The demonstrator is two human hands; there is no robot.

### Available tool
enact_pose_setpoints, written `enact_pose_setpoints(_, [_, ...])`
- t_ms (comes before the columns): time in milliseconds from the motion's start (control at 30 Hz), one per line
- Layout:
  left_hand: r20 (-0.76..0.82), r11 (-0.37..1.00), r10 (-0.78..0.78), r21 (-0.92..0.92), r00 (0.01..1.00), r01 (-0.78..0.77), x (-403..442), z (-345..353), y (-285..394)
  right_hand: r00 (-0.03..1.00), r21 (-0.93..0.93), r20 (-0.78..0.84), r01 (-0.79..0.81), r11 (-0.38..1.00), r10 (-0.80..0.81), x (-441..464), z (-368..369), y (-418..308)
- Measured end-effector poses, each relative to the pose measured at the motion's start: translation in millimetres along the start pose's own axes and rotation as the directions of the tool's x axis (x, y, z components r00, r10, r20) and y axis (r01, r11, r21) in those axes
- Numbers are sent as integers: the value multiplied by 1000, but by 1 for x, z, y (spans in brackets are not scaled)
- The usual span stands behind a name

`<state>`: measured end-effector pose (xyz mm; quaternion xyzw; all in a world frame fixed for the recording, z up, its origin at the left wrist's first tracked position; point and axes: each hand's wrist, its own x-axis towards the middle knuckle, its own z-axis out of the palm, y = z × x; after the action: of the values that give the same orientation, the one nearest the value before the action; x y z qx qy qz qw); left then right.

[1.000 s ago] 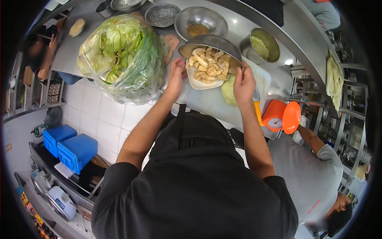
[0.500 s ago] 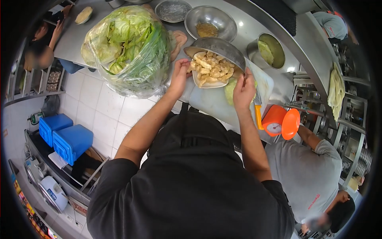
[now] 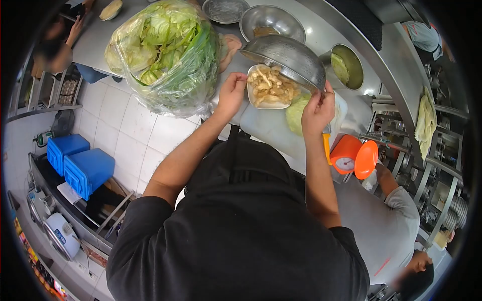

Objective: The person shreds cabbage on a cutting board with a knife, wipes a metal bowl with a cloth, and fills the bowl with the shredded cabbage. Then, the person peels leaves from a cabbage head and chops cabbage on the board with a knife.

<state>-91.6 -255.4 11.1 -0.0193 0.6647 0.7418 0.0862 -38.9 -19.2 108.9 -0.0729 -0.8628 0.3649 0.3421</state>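
My right hand (image 3: 318, 111) grips the rim of a steel mixing bowl (image 3: 288, 56), tipped with its mouth toward me. Below its lower rim sits a white square dish (image 3: 273, 106) heaped with light-brown chunks of food (image 3: 271, 89), perhaps meat. At the dish's left edge are the curled fingers of my left hand (image 3: 232, 95), which seem to pinch its rim. Partly under the right hand lies a piece of pale green cabbage or lettuce (image 3: 296, 114) on the white cutting board (image 3: 258, 122). A knife with a yellow handle (image 3: 327, 148) rests at the board's right side.
A big clear bag of leafy greens (image 3: 163, 60) stands left. Behind are a steel bowl with brown residue (image 3: 276, 20), another metal bowl (image 3: 226, 11) and a steel pot (image 3: 347, 65). An orange scale (image 3: 347, 154) is right, beside a co-worker in grey (image 3: 374, 226).
The steel bowl has tipped further and risen off the dish, and the chunks now lie in the dish. My right hand has shifted right and slightly down with the bowl.
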Motion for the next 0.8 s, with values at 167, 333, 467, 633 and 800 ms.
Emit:
enact_pose_setpoints(167, [11, 946, 162, 284, 987, -159, 0, 0, 3, 999, 84, -38, -24, 996, 27, -5, -3, -1])
enact_pose_setpoints(333, [109, 751, 321, 576, 941, -323, -2, 0, 24, 989, 86, -77, -122, 989, 128, 27, 8, 6])
enact_pose_setpoints(467, [17, 880, 207, 433, 978, -194, 1, 0, 15, 979, -47, 3, -206, 977, 206, 70, 48, 54])
enact_pose_setpoints(633, [-34, 979, 34, 202, 999, -27, -5, -1, 10, 864, 163, 237, -486, 858, 444, 98, 99, 77])
enact_pose_setpoints(800, [119, 686, 95, 712, 988, -152, -40, 4, 54, 863, -20, 264, -442, 897, 431, 91, 77, 56])
